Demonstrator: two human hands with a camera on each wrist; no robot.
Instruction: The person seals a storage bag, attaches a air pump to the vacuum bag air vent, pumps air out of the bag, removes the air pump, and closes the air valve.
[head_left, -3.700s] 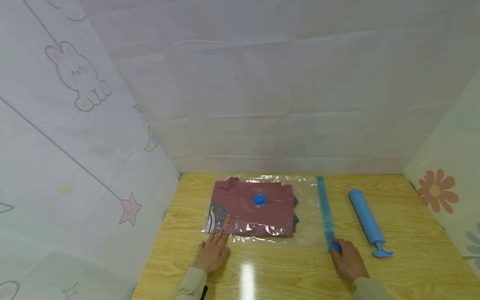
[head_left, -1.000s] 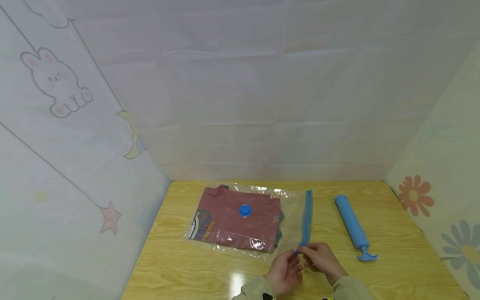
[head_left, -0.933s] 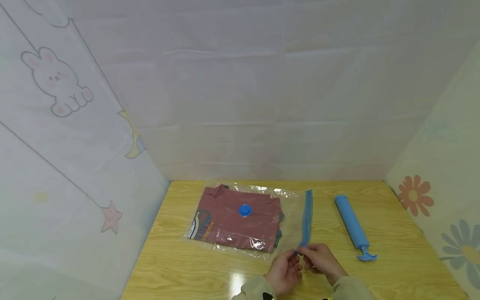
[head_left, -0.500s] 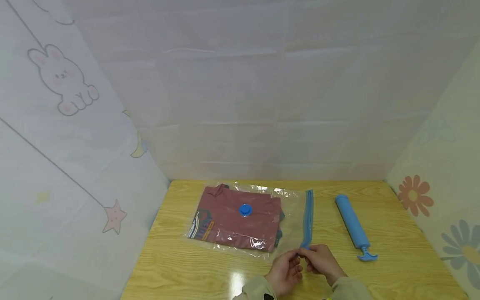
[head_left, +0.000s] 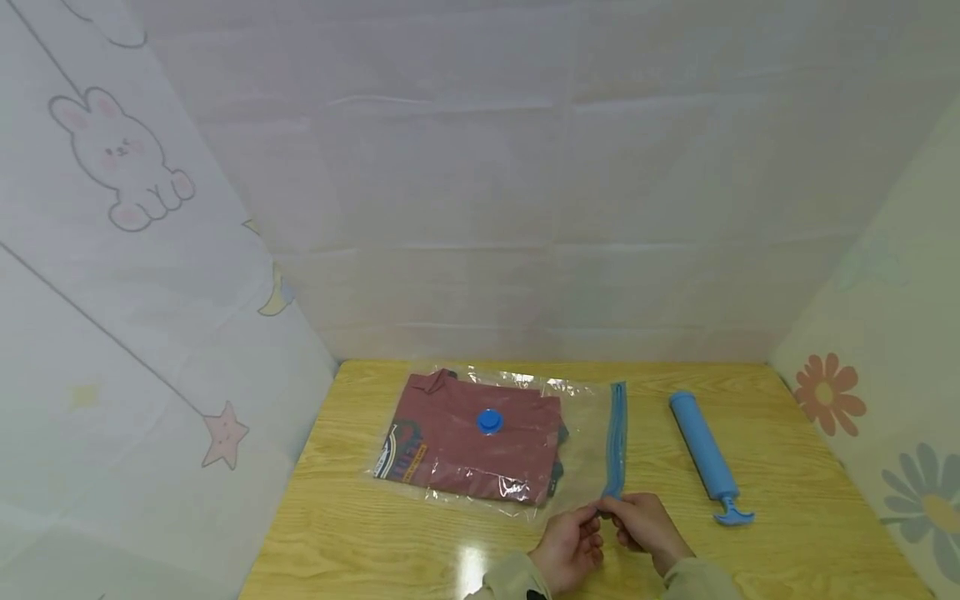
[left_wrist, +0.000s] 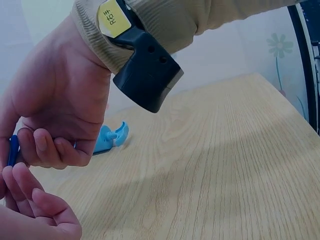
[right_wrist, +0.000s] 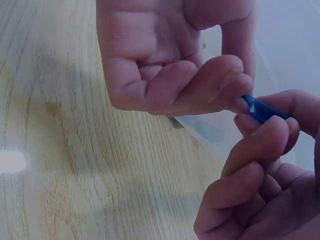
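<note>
A clear vacuum storage bag (head_left: pixel 585 454) lies on the table, holding a folded maroon shirt (head_left: pixel 468 450) under its round blue valve (head_left: pixel 490 422). Along the bag's right side runs a blue zip strip (head_left: pixel 617 433). My left hand (head_left: pixel 567 550) and right hand (head_left: pixel 647 527) meet at the strip's near end. Curled fingers and thumb of the right hand pinch the blue strip end (right_wrist: pixel 267 112), seen close up in the right wrist view. Fingertips of the left hand pinch the same corner from the left. Its palm side faces up, its other fingers loosely curled.
A blue hand pump (head_left: pixel 703 446) lies to the right of the bag, its T-shaped handle towards me. The wooden table (head_left: pixel 352 533) backs onto a pale cloth wall (head_left: pixel 450 208), with printed cloth at both sides.
Earlier the left hand rested at the bag's near-left edge; it has moved right to join the right hand at the strip's near corner. During the last second, both hands barely shift.
</note>
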